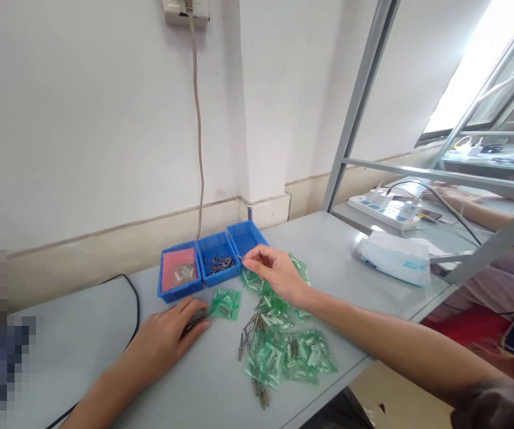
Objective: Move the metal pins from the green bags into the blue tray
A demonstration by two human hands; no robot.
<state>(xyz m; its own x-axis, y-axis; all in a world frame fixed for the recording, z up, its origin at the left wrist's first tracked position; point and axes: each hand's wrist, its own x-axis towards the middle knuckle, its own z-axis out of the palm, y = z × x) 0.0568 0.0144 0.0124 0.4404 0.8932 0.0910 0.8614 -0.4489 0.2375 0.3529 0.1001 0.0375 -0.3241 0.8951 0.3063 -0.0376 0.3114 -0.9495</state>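
Right hand [279, 275] hovers by the near side of the blue bins, thumb and forefinger brought together at the tips, with what looks like a small metal piece [240, 258] between them, too small to identify surely. Left hand [164, 333] rests on the table [194, 387], fingers half curled over dark slender pieces [193, 323]; how firmly they are held I cannot tell. Just beside its fingertips lies a single green bag [225, 304] with metal parts inside. More slim metal parts [222, 263] lie heaped in the middle blue bin [214, 241], while other green bags [263, 363] spread beneath and in front of the right hand, with loose metal pins [259, 393] among and below them. The step in hand seems to be handling small parts singly between the bins and the left hand. From this pose, the next move likely calls for a steady fingertip pinch, clearance over the bin wall, and the left hand keeping its pieces together.
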